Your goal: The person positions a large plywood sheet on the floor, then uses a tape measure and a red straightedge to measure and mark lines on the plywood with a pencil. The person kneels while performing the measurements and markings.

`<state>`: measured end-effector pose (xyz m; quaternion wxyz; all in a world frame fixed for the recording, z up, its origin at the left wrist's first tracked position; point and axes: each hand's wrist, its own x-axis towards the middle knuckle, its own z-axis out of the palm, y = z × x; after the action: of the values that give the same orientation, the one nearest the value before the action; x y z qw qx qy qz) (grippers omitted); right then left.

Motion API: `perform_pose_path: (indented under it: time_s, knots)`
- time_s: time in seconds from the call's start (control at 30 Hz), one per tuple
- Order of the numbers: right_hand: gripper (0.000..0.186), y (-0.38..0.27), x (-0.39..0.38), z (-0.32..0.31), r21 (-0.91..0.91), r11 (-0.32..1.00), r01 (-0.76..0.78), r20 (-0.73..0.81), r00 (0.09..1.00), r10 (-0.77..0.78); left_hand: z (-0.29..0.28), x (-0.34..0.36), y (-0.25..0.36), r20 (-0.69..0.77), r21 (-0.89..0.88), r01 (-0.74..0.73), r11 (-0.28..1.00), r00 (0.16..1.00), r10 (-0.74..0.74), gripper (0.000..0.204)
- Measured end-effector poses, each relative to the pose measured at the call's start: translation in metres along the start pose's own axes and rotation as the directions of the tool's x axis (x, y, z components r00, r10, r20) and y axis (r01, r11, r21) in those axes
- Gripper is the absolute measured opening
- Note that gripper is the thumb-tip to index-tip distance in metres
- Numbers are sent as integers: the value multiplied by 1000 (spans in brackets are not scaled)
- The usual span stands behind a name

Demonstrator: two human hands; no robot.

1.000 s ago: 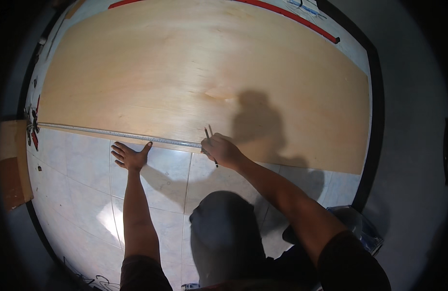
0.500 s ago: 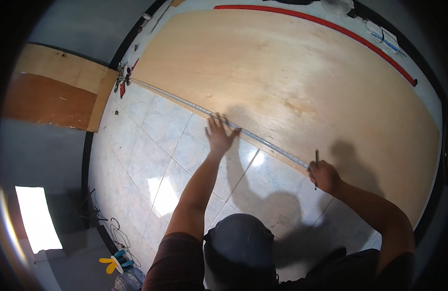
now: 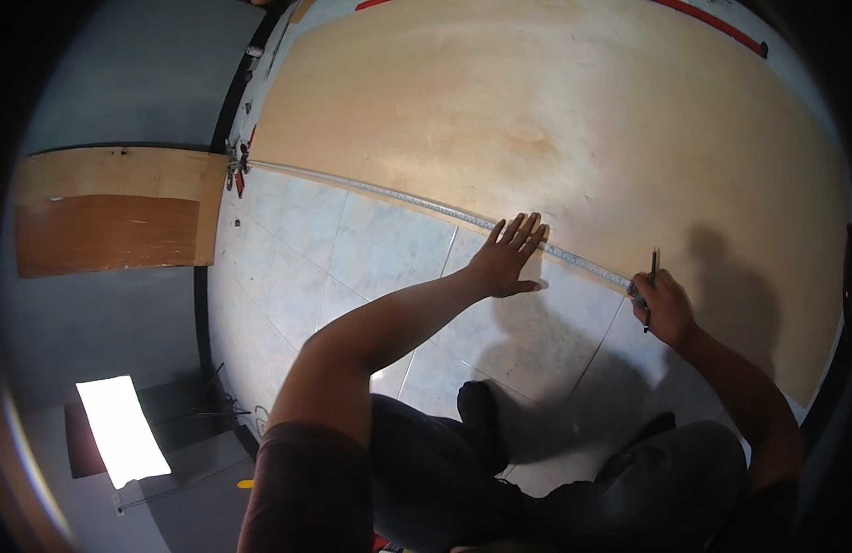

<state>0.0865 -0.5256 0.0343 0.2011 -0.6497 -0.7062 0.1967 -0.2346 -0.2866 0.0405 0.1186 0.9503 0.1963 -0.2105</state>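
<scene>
My left hand (image 3: 507, 261) lies spread with fingertips across a long measuring tape (image 3: 394, 195), which runs along the near edge of a pale plywood sheet (image 3: 426, 92). My right hand (image 3: 666, 309) grips the right end of the tape, along with a dark pencil (image 3: 655, 258) that sticks up past the fingers. The tape's far end reaches a cluster of hand tools (image 3: 237, 170), including red pieces, at the sheet's left corner.
Pale floor tiles (image 3: 288, 249) lie on the near side of the sheet. A long red bar (image 3: 721, 26) is beyond the far edge. A two-tone wooden board (image 3: 108, 230) stands at the left, above a glaring white panel (image 3: 122, 429). My bent legs fill the bottom.
My left hand has shifted rightward along the tape, nearer my right hand, with fingers now over it. The view has swung leftward, bringing in the wooden board and bright panel.
</scene>
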Motion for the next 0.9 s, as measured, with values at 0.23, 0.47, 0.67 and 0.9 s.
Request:
perform_pose_path:
  time_s: [0.23,0.47,0.67,0.9]
  knots:
    - [32,19,-41,-20,86,996,-38,-49,998,42,29,53,89,-227,-40,76,996,970,-83,120]
    - [53,84,-129,-33,60,992,-115,-47,992,118,53,102,224,-303,-296,120,948,929,-212,120]
    - [35,96,-183,-42,66,966,-248,-28,968,250,73,98,272,-295,-229,148,962,932,-213,104]
    - [32,71,-166,-62,-3,965,-263,-68,963,262,67,76,256,-315,-187,83,979,939,-139,91]
